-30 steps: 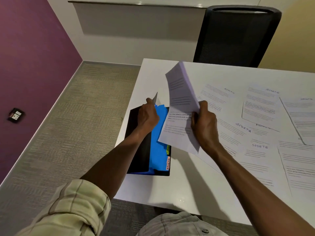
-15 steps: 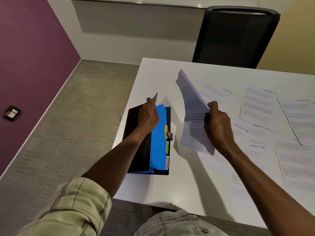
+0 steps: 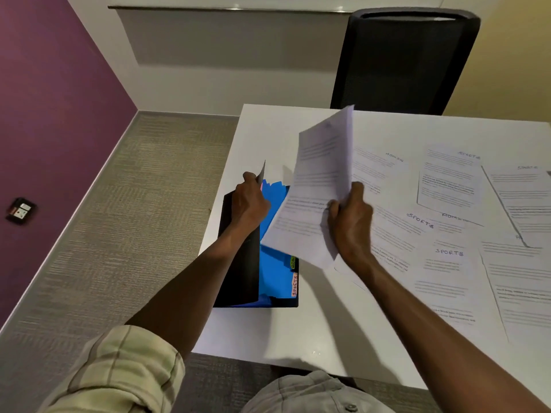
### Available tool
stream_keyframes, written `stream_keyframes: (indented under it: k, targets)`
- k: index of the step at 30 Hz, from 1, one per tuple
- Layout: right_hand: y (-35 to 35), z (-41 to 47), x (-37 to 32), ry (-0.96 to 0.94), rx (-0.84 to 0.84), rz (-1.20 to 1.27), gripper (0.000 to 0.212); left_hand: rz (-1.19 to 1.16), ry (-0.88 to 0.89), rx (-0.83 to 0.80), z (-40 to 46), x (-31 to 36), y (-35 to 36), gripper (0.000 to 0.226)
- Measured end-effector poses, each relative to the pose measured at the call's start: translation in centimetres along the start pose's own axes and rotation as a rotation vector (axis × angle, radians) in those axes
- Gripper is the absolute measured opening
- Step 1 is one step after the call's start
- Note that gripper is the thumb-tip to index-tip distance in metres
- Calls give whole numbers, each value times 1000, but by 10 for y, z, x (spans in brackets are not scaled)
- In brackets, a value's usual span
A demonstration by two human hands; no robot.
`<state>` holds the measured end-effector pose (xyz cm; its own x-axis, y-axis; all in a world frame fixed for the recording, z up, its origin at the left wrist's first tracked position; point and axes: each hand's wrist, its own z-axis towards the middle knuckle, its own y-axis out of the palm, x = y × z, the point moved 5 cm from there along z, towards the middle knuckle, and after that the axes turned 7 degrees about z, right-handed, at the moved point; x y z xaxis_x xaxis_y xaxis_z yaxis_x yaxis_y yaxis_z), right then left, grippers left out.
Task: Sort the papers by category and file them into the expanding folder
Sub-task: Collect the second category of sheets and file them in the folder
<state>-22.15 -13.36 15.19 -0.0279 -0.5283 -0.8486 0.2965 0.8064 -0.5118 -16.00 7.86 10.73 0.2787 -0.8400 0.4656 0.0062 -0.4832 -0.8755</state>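
A black expanding folder (image 3: 243,263) with blue dividers (image 3: 272,263) lies at the table's left edge; coloured tabs, one reading SPORTS (image 3: 294,284), line its right side. My left hand (image 3: 249,201) grips the folder's raised flap and holds it up. My right hand (image 3: 351,222) grips a thin stack of printed papers (image 3: 316,192), held up and bent, its lower left corner over the blue dividers. More printed sheets (image 3: 447,234) marked SPORTS and ADMIN lie spread over the table to the right.
The white table (image 3: 313,329) ends just left of the folder, with carpet floor (image 3: 119,234) below. A black office chair (image 3: 402,61) stands at the far side. A purple wall (image 3: 44,114) with a socket (image 3: 20,210) is at left.
My right hand swung the paper stack away to the right, then brought it back left over the folder. My left hand stayed on the flap.
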Motion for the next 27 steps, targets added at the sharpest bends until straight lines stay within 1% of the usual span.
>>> stream_keyframes:
  k: [4, 8, 12, 16, 22, 27]
  targets:
    - [34, -27, 8, 33, -155, 8, 10, -66, -45, 8, 7, -8, -4, 56]
    - [52, -37, 4, 28, -266, 8, 20, -117, -70, 0, 13, -18, -9, 66]
    - [64, -32, -5, -2, -352, -1, 22, -130, -94, -2, 18, -26, -13, 70]
    - [72, -29, -17, -27, -366, -37, 29, -142, -119, 2, 20, -32, -18, 68]
    - [71, -35, -26, -79, -365, -103, 29, -173, -140, 27, 26, -39, -25, 70]
    - [82, -33, -21, -33, -396, -90, 29, -199, -147, 31, 25, -42, -26, 67]
